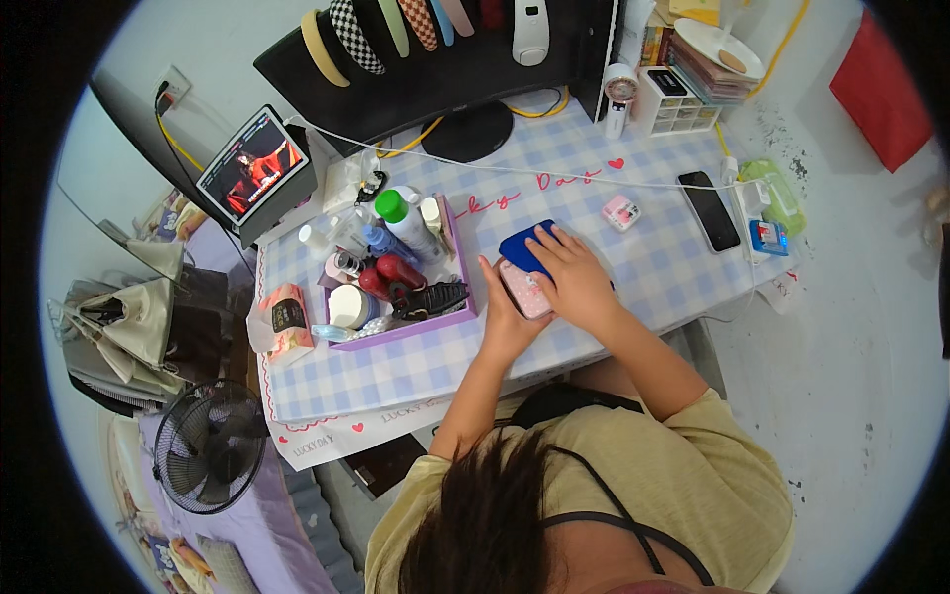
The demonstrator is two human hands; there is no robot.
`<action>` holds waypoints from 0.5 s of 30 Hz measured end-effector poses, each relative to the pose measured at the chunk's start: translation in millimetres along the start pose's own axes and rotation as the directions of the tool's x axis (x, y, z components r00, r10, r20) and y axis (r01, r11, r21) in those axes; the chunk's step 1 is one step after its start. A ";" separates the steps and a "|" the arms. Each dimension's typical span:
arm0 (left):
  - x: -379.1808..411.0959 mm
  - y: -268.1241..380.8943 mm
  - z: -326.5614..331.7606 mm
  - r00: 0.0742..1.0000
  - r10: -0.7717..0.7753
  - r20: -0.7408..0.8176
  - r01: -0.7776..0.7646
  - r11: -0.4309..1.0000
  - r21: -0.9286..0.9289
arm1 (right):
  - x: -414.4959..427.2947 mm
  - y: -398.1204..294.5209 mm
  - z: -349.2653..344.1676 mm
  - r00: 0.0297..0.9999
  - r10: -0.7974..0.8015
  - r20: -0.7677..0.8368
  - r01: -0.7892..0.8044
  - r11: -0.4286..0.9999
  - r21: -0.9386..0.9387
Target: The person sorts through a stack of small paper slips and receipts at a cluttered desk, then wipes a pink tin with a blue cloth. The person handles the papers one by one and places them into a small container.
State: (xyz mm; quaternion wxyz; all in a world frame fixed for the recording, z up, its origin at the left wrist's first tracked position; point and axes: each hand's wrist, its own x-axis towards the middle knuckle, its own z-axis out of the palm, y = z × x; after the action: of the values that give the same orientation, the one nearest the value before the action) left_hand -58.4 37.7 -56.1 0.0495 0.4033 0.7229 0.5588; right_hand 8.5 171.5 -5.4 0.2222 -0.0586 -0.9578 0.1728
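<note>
A small pink patterned case [524,291] with rounded corners is held just above the checked tablecloth. My left hand [508,315] grips it from the left side and below, the thumb along its edge. A blue cloth [524,247] lies over the far end of the case. My right hand [573,278] presses that cloth onto the case with its fingers spread over it. Whatever lies under my right palm is hidden. To the left stands a purple box [462,267] filled with bottles, jars and a black hair claw clip [434,299].
A small pink-and-white box [620,213] and a black smartphone [709,211] lie to the right. A white cable [475,165] crosses the table. Behind are a monitor [438,82] hung with headbands and a tablet [252,165]. An orange packet [288,319] lies left.
</note>
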 end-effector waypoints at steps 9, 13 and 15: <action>-3.6 3.5 -0.2 0.997 0.027 -0.075 -0.028 1.000 -0.013 | -43.6 -17.6 -6.2 0.982 -0.176 0.075 0.177 0.984 -0.008; -3.6 -0.8 2.0 0.998 -0.004 -0.064 -0.001 0.998 -0.063 | -52.1 -3.4 -23.9 0.990 -0.102 0.093 0.104 0.994 -0.016; -2.6 -0.8 1.0 0.999 -0.033 -0.038 0.029 0.996 -0.089 | -45.3 1.8 -21.8 0.998 -0.044 0.054 0.043 0.999 0.033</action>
State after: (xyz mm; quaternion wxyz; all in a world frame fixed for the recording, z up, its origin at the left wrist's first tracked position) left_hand -56.6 36.8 -58.1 0.0618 0.3785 0.7046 0.5971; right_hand 58.9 171.3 -6.1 0.2004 -0.0295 -0.9617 0.1845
